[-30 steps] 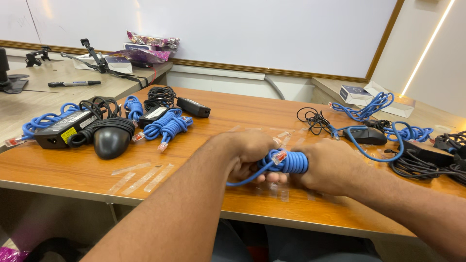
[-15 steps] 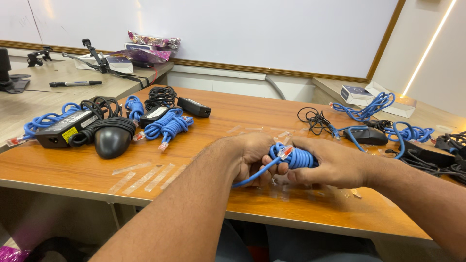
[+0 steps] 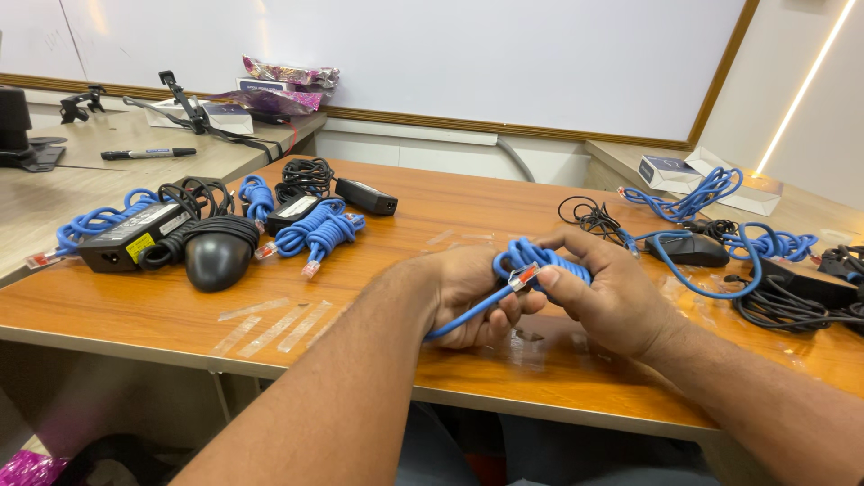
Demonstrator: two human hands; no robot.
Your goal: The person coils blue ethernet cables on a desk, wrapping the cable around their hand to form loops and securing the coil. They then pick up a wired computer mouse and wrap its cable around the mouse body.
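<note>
while most of the blue network cable (image 3: 540,263) is already wound into a tight coil, it is held above the orange wooden table (image 3: 162,310), near its front edge. coil gripped in the closed left hand (image 3: 468,297); clear plug end (image 3: 522,276) pinched by the right hand (image 3: 612,292). short tail left loose. bundled blue cables (image 3: 315,229) laid aside at left; tangled blue ones (image 3: 711,193) at right, unwound.

glossy wooden table (image 3: 558,378); smooth blue plastic-sheathed cable (image 3: 540,261); clear plastic plug (image 3: 522,276).
</note>
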